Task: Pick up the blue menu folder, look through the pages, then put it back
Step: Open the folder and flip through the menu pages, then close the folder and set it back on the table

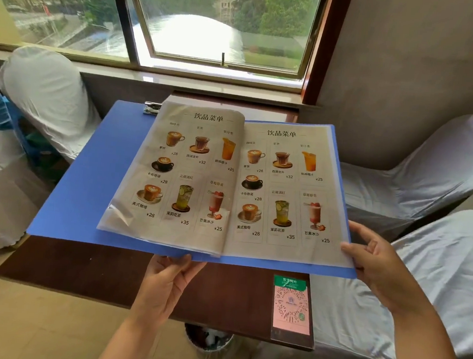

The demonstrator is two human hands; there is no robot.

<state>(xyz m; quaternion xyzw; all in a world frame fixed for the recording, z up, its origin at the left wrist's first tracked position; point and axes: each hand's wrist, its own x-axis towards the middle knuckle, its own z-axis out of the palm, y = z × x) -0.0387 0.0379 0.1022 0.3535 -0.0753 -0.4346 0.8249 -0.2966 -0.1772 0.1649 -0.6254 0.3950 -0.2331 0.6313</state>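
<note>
1. Left hand (169, 283) comes up from below the blue menu folder (89, 167), at the middle of its near edge. Palm up, fingers tucked out of sight under it, thumb lying along the edge.
2. Right hand (376, 264) is at the folder's near right corner, fingers (365, 232) spread, thumb pressing the page edge there.
3. Both forearms are bare.

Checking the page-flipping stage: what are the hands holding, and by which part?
Both hold the open blue menu folder. The left hand supports its near edge from below, near the spine; the right hand grips the near right corner of the right-hand pages.
</note>
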